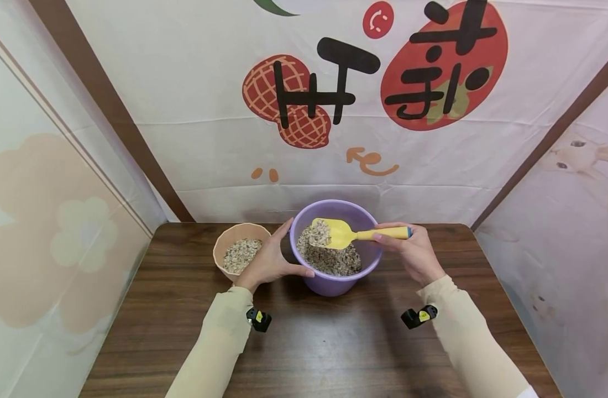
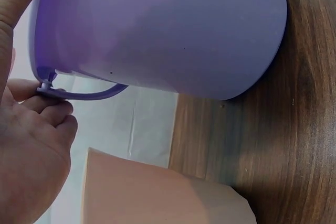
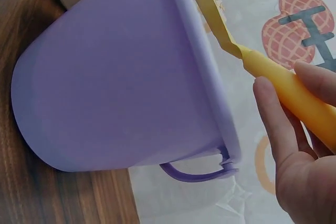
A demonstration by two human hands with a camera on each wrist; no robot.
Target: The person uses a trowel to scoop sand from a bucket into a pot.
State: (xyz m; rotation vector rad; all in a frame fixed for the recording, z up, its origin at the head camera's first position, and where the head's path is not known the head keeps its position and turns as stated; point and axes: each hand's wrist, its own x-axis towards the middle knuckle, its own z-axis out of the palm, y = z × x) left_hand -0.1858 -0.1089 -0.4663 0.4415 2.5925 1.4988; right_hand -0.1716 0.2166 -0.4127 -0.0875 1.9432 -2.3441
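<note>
A purple bucket (image 1: 329,286) with pebble-like grains (image 1: 334,262) inside stands on the table, its handle hanging down at the back. My left hand (image 1: 268,261) grips its left rim, thumb along the front and fingers by the handle joint (image 2: 46,85). In my right hand (image 1: 414,251), a yellow scoop (image 1: 341,236) is held by its handle, between thumb and fingers. The scoop lies roughly level just over the bucket's opening and carries a small heap of the same grains (image 1: 320,233). Its blade rises above the rim in the right wrist view.
Left of the bucket stands a peach-coloured bowl (image 1: 226,239) with similar, paler grains (image 1: 241,255), partly hidden by my left hand. The brown wooden table (image 1: 329,354) ends at a printed white cloth wall (image 1: 209,193) close behind the bucket. Further cloth walls flank both sides.
</note>
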